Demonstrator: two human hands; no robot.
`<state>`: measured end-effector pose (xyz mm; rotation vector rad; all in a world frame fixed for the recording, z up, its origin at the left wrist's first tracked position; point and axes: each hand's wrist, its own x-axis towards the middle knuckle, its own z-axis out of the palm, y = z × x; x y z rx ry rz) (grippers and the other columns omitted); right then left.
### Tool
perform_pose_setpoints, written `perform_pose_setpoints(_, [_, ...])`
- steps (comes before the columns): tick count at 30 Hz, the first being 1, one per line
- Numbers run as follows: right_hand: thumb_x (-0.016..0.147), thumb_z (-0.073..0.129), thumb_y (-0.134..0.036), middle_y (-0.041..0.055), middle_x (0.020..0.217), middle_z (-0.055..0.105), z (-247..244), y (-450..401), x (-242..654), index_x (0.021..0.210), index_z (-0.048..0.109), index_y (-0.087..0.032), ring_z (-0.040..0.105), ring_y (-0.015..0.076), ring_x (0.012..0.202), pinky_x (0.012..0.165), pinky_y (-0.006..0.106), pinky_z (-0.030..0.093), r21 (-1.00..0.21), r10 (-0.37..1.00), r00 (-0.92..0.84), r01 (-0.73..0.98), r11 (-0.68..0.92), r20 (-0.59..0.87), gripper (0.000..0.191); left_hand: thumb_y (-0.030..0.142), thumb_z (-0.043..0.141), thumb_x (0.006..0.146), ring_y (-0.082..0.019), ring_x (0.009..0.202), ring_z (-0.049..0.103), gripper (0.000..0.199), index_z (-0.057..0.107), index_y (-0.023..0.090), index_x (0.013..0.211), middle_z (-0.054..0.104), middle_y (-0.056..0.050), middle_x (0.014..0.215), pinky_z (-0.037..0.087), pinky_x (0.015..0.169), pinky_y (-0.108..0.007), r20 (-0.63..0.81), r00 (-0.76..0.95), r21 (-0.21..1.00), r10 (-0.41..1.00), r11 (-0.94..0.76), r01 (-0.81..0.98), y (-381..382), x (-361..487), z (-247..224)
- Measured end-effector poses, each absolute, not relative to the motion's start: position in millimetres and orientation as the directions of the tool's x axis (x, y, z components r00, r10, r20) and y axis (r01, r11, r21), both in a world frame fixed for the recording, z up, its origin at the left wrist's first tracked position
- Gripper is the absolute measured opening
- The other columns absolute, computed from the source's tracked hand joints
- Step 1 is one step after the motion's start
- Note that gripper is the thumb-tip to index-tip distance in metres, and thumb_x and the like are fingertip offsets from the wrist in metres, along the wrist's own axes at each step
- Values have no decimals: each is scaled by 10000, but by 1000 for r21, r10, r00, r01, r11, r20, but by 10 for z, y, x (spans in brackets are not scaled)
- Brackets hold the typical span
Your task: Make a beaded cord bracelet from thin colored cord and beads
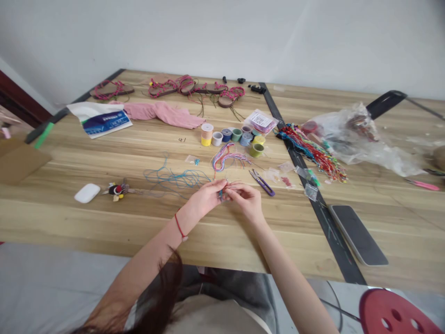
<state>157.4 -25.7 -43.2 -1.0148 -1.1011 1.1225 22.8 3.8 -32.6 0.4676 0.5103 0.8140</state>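
Observation:
Both hands meet over the wooden table [139, 222], fingertips nearly touching. My left hand [208, 195], with a red string bracelet [179, 226] on the wrist, pinches thin cords between thumb and fingers. My right hand [247, 198] is closed on the same thin cords from the other side. Loose blue threads [177, 177] trail to the left of my hands. Beyond them lies a bundle of pink, white and purple threads [225, 157]. Purple thread snips [263, 183] rest just right of my right hand. The knot itself is too small to make out.
Several thread spools [237, 135] stand behind my hands. A phone [358, 234], colourful cords [313, 150] and a plastic bag [368, 137] lie right. Left are a white case [87, 193], keys [118, 189] and a tissue pack [104, 121]. Corded sandals [208, 88] lie behind.

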Motion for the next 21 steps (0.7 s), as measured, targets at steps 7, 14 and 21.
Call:
perform_pose_setpoints(7, [655, 815, -282, 35, 793, 743, -439, -270, 1581, 725, 748, -246, 677, 185, 684, 686, 353, 576, -974, 973, 130, -102, 203, 189, 104, 177, 797, 700, -75, 659, 588, 117, 709, 116, 748, 676, -26, 744, 438, 619, -199, -318, 515, 533, 796, 600, -597, 39, 234, -366])
perform_pose_setpoints(14, [716, 774, -297, 16, 676, 705, -453, -287, 1586, 721, 721, -228, 655, 170, 640, 664, 330, 540, -978, 976, 79, -39, 206, 202, 87, 205, 785, 718, -83, 688, 586, 120, 713, 118, 760, 678, -34, 776, 426, 636, -212, -295, 533, 575, 793, 593, -563, 12, 229, -341])
perform_pose_setpoints(21, [721, 770, -303, 11, 637, 700, -454, -273, 1616, 691, 705, -209, 638, 154, 609, 657, 309, 519, -984, 983, 61, 5, 175, 175, 118, 236, 830, 662, -97, 720, 587, 203, 713, 114, 775, 674, -31, 790, 423, 660, -226, -290, 509, 603, 810, 568, -560, 12, 235, -368])
